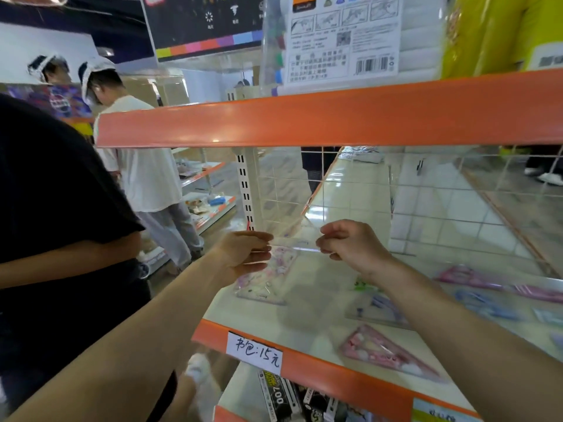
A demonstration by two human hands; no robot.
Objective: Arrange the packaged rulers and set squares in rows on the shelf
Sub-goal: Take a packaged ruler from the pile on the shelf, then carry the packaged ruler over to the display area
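My left hand (243, 254) and my right hand (350, 245) both pinch the top edge of a clear packet with pink-patterned rulers (271, 275). It hangs over the left end of the cream shelf (304, 324). A pink set square packet (387, 351) lies near the shelf's front edge. A clear packet with blue printing (380, 309) lies behind it. Farther right lie more pink packets (475, 278) and blue packets (493, 306), all blurred.
An orange upper shelf edge (304, 120) runs overhead, with a wire grid back panel (426, 193) behind. A handwritten price label (254, 351) sits on the orange front rail. A person in black (61, 223) stands close at left; another in white (146, 166) stands beyond.
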